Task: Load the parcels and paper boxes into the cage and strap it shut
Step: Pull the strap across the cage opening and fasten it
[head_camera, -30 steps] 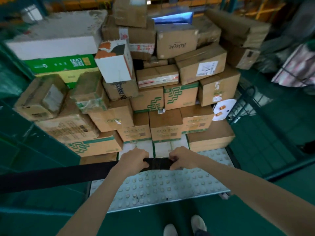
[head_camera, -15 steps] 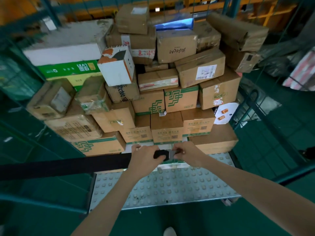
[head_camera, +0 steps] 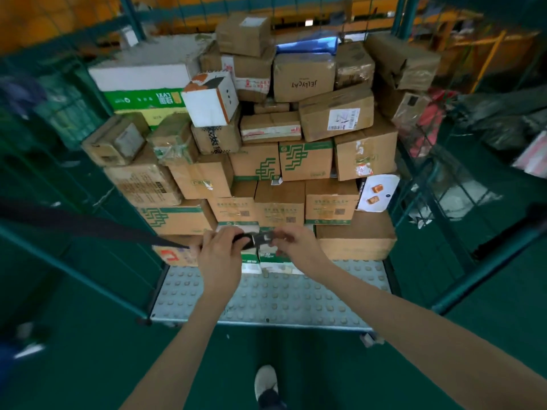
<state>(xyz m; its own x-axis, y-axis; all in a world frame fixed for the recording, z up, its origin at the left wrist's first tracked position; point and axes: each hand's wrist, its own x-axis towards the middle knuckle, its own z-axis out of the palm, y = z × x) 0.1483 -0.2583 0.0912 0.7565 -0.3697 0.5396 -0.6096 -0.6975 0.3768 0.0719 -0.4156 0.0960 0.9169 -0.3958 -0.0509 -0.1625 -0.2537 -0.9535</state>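
Black strap: long axis left-to-right across open front of cage, entering from left. End gripped in left hand; buckle pinched by right hand, touching. Parcels stacked just behind. Anchor likely rightward.

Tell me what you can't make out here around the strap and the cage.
Head view:
Black strap: its anchor is cut off by the left edge.
Buckle: half covered by the left hand and right hand; latched or not, unclear.
Shipping label: print too small.
Back of the cage: hidden by boxes.
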